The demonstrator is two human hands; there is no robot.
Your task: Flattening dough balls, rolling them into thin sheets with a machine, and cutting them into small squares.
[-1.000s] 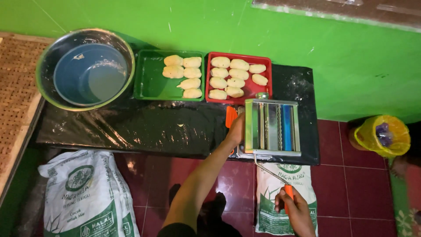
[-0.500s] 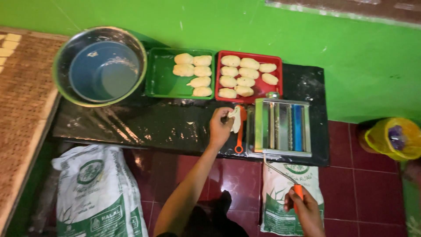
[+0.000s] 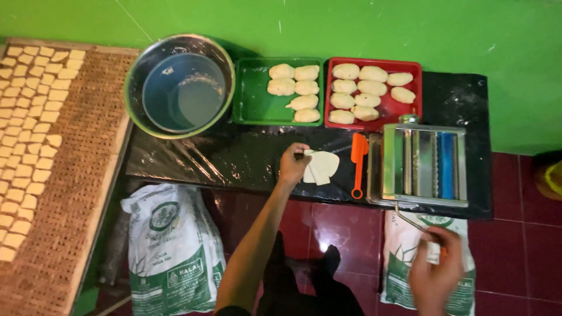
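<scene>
Dough sheet (image 3: 322,167), pale and folded, flat on black plastic-covered worktop (image 3: 234,153), just left of orange plastic scraper (image 3: 358,159). Left hand (image 3: 293,166) at sheet's left edge, fingers pinched on a corner of it, forearm running down toward bottom of view. Right hand (image 3: 435,274) low at right, closed around crank handle (image 3: 432,250) of pasta roller (image 3: 424,160); thin metal crank arm rising from handle to machine's underside. Roller of shiny steel with a blue band among its rollers, standing at worktop's right end, scraper just beside its left flank.

Behind sheet, along green wall: green tray (image 3: 253,105) with six oval dough pieces grouped at its right half, and touching it on the right a red tray (image 3: 417,65) filled with nine similar pieces. Left of green tray, large steel bowl (image 3: 136,86) with a blue basin (image 3: 153,111) nested inside, some cloudy liquid at its bottom.

Far left, woven mat (image 3: 88,175) carrying rows of small pale squares along its left and upper edges. Below worktop, on dark red floor tiles (image 3: 515,246), two white-and-green sacks: one (image 3: 170,246) at left under worktop's front edge, another (image 3: 404,263) at right, partly hidden behind right hand. Yellow bucket (image 3: 550,180) barely in view at right edge.
</scene>
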